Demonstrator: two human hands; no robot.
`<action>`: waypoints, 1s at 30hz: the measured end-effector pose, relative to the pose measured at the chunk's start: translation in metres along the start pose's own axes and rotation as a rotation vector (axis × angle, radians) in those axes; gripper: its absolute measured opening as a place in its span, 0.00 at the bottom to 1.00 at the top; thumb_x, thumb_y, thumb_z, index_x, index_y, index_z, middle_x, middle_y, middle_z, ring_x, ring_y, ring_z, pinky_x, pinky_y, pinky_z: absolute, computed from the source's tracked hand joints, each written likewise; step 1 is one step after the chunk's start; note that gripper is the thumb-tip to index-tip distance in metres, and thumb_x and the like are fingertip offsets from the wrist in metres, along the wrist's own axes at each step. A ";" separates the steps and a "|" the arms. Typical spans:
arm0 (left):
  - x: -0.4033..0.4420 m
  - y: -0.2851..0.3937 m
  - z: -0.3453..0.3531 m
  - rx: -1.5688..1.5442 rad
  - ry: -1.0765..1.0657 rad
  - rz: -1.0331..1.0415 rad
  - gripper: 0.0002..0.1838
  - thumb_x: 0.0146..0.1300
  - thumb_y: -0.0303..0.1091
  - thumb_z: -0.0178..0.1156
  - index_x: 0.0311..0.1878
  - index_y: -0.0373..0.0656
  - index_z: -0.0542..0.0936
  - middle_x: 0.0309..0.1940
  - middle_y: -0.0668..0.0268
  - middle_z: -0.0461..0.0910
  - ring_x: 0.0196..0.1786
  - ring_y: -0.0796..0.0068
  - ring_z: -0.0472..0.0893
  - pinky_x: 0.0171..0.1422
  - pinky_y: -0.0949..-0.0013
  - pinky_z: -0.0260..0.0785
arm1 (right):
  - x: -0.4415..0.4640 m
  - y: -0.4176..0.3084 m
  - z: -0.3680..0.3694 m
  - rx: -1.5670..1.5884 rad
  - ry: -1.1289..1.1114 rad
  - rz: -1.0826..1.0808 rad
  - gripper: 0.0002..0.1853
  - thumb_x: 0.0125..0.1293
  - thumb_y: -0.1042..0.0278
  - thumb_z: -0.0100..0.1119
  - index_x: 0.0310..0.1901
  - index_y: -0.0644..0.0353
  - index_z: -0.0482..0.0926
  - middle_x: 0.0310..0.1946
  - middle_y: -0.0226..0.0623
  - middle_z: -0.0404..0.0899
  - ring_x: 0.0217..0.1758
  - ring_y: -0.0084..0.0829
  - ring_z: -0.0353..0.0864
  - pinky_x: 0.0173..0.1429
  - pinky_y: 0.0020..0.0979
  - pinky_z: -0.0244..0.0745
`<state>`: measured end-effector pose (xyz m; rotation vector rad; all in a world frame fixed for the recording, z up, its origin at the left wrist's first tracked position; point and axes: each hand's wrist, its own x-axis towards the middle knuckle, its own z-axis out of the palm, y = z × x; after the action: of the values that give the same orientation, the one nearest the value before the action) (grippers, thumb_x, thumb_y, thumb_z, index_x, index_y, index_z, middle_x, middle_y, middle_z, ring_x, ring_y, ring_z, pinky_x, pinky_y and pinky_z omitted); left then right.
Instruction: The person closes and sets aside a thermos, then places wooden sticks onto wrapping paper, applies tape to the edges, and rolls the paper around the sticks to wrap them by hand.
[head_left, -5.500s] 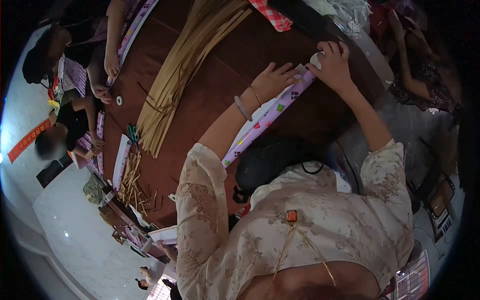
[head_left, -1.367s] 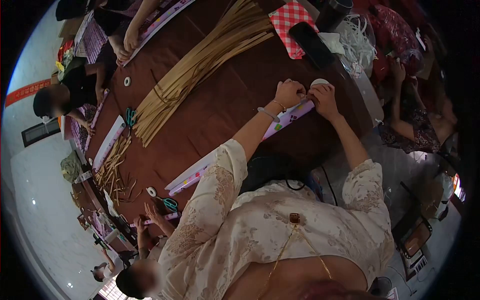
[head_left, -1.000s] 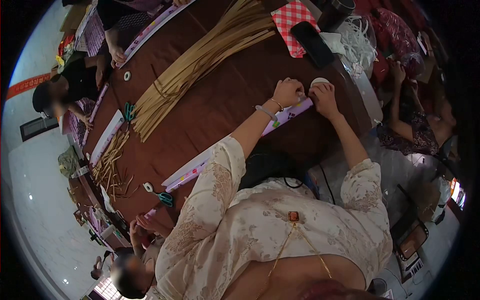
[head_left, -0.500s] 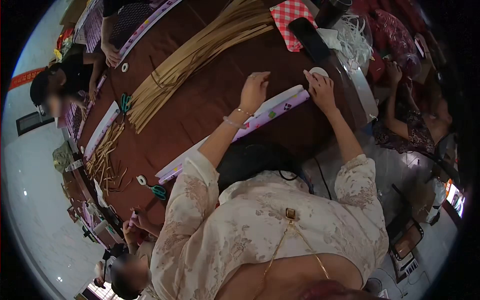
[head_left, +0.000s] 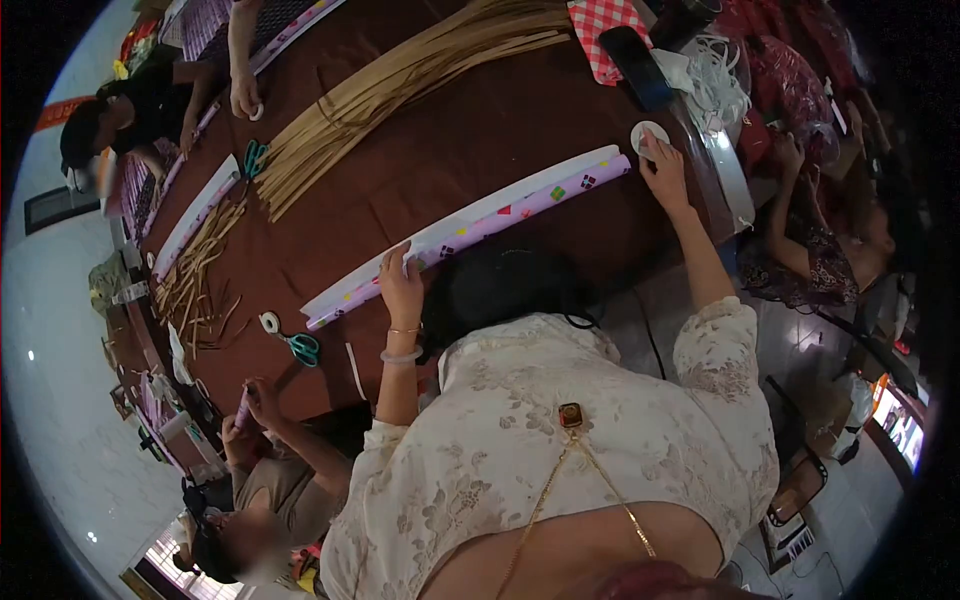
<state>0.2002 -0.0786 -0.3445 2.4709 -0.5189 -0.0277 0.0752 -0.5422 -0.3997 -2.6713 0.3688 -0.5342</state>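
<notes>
A long roll of purple, brightly patterned sheet (head_left: 530, 203) with a white edge lies slantwise across the brown-covered table in front of me. My left hand (head_left: 401, 287) rests on its left part, fingers extended and a little apart over the sheet. Past the roll's right end, my right hand (head_left: 664, 176) has its thumb and fingers closed on a white roll of tape (head_left: 648, 131) at the tabletop. A bundle of tan flat strips (head_left: 370, 105) lies beyond the patterned roll.
Teal-handled scissors (head_left: 302, 349) and a small tape roll (head_left: 269, 322) lie at left; more scissors (head_left: 254, 158) sit by the strips. A phone (head_left: 636, 66), checked cloth (head_left: 597, 38) and white strands (head_left: 715, 85) are at far right. Several people work around the table.
My left hand has moved left and down onto the patterned roll. My right hand has shifted its fingers onto the tape roll. A person's hand across the table has reached a small tape roll.
</notes>
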 end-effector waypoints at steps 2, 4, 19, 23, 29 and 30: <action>-0.004 -0.009 0.001 0.015 0.029 0.015 0.15 0.54 0.23 0.54 0.47 0.39 0.76 0.44 0.52 0.76 0.49 0.52 0.74 0.54 0.58 0.66 | -0.001 0.002 0.001 -0.039 0.002 -0.022 0.32 0.57 0.73 0.57 0.64 0.55 0.59 0.46 0.42 0.73 0.50 0.42 0.72 0.55 0.40 0.64; -0.007 -0.013 0.000 0.054 0.042 0.033 0.15 0.54 0.24 0.55 0.47 0.40 0.75 0.45 0.52 0.76 0.48 0.52 0.74 0.54 0.58 0.66 | 0.000 0.008 0.006 -0.075 0.006 -0.046 0.33 0.57 0.72 0.57 0.65 0.58 0.58 0.46 0.44 0.73 0.49 0.42 0.72 0.53 0.40 0.65; -0.017 -0.039 0.010 0.242 -0.038 0.091 0.12 0.55 0.34 0.55 0.44 0.46 0.75 0.44 0.61 0.76 0.47 0.59 0.76 0.52 0.53 0.65 | -0.001 -0.001 0.012 -0.261 0.046 0.237 0.31 0.54 0.78 0.56 0.62 0.62 0.61 0.57 0.48 0.66 0.56 0.47 0.69 0.57 0.43 0.66; -0.015 -0.044 0.016 0.242 -0.020 0.092 0.15 0.55 0.37 0.56 0.46 0.44 0.76 0.45 0.62 0.76 0.50 0.63 0.75 0.56 0.56 0.63 | -0.003 0.004 0.028 -0.437 0.077 0.374 0.32 0.54 0.70 0.57 0.63 0.57 0.61 0.55 0.43 0.67 0.55 0.45 0.69 0.56 0.43 0.67; -0.015 -0.045 0.020 0.253 -0.045 0.096 0.17 0.56 0.34 0.56 0.49 0.44 0.73 0.46 0.60 0.75 0.50 0.60 0.74 0.55 0.57 0.62 | -0.005 -0.005 0.015 -0.492 0.114 0.313 0.30 0.54 0.71 0.58 0.60 0.56 0.65 0.52 0.48 0.67 0.53 0.46 0.69 0.52 0.44 0.68; -0.013 -0.043 0.018 0.322 -0.125 0.041 0.16 0.56 0.35 0.55 0.48 0.44 0.73 0.46 0.60 0.75 0.50 0.61 0.74 0.55 0.58 0.63 | -0.007 -0.019 0.002 -0.455 0.180 0.179 0.28 0.52 0.71 0.60 0.57 0.59 0.67 0.50 0.49 0.67 0.52 0.48 0.69 0.52 0.44 0.67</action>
<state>0.2011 -0.0528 -0.3850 2.7840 -0.6720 -0.0890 0.0728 -0.5221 -0.3952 -2.9812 0.8647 -0.7073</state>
